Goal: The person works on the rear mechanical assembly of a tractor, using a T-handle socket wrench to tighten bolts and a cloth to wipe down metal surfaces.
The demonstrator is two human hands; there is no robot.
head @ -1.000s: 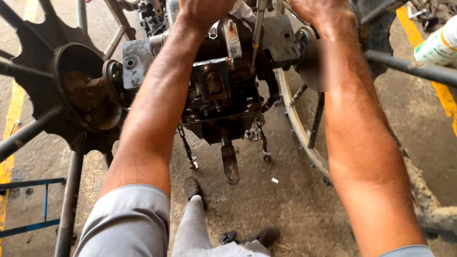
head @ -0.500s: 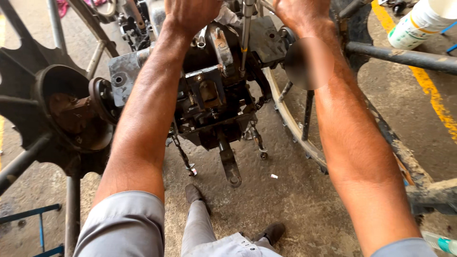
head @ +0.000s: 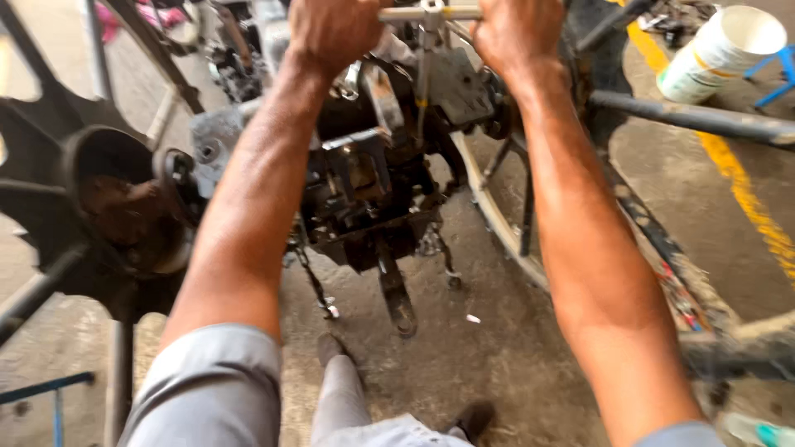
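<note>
Left hand (head: 335, 33) and right hand (head: 517, 33) each clasp an end of a T-handle wrench (head: 426, 16). Its shaft runs down into the greasy gearbox (head: 373, 182), above the concrete floor (head: 464, 356) between two spoked iron wheels (head: 91, 207).

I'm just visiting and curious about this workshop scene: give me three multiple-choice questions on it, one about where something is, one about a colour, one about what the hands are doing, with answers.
1. Where is the white bucket?
A. top right, behind a grey bar
B. bottom left, on the floor
C. between the two arms

2. What colour is the line painted on the floor at right?
A. blue
B. yellow
C. red

3. What are the hands doing?
A. hanging free
B. both gripping one crossbar
C. one holding the bucket

Answers:
1. A: the white bucket sits in the upper right, past the grey bar.
2. B: the painted line is yellow.
3. B: the left hand and the right hand are each closed around the pale crossbar above the greasy machine.
</note>
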